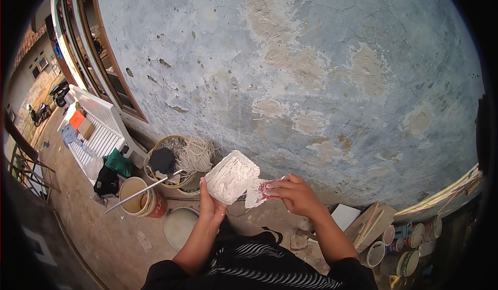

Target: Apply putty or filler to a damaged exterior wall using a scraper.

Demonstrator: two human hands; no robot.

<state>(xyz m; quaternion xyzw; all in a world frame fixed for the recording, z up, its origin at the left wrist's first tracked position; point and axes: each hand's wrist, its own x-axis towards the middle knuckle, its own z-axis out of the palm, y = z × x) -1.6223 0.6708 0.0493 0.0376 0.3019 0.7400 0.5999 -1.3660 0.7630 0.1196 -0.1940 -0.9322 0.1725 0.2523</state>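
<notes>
My left hand [210, 203] grips a white rectangular tray [222, 199] by its near left side, thumb along the edge. Thick white paste [234, 175] fills it, its surface smeared and ridged. In my right hand [292, 192] is a putty scraper [256, 192], a flat blade coated in white with red showing near my fingers. The scraper's blade is close beside the tray's right edge; whether they touch I cannot tell. White smears mark the fingers of my right hand. In front of me rises a worn blue-grey wall [207, 72] with several rough beige patches [298, 64].
At left stand a bucket [136, 195] with a metal pole [142, 191] across it, and a tub holding coiled rope [197, 153]. A round lid [180, 227] lies near my left forearm. A white bench [106, 134] carries cloths. Boards [369, 225] and several paint cans [407, 263] sit at lower right.
</notes>
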